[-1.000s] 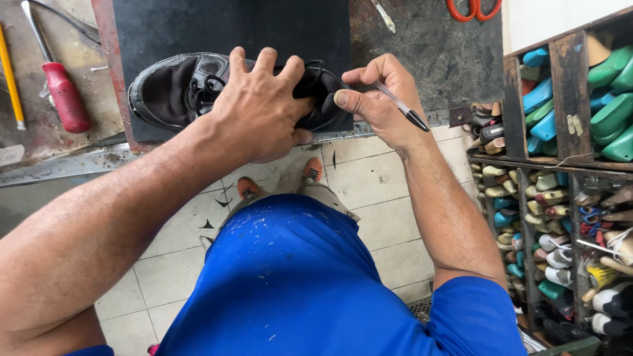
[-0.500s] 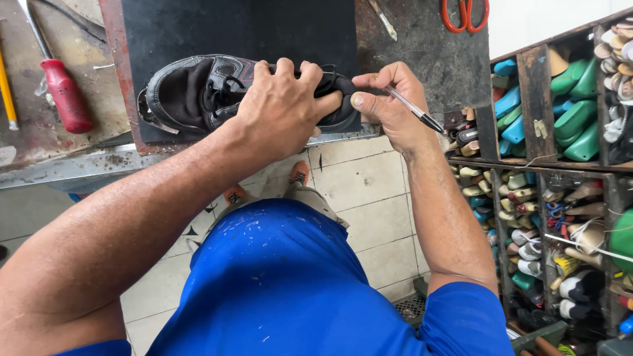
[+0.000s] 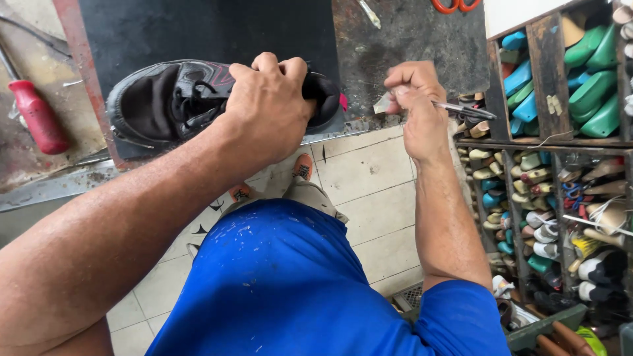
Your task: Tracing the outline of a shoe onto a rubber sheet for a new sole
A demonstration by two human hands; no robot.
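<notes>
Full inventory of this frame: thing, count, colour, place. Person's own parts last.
black lace-up sneaker: 1, black with pink trim, lying on dark bench mat
dark bench mat: 1, black, top centre
red-handled screwdriver: 1, red, bench far left
orange-handled scissors: 1, orange, top edge
shoe lasts on wooden shelves: many, green, blue and beige, right
tiled floor: pale, below bench
thin metal tool: 1, silver, in right hand
left hand: gripping sneaker
right hand: pinching tool, off the sneaker

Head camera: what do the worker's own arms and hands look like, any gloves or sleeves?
Both hands are bare: no gloves, rings or watch show on the left hand or the right hand. The forearms are uncovered too. Short sleeves of a bright blue shirt flecked with small pale spots end near the shoulders.
</notes>
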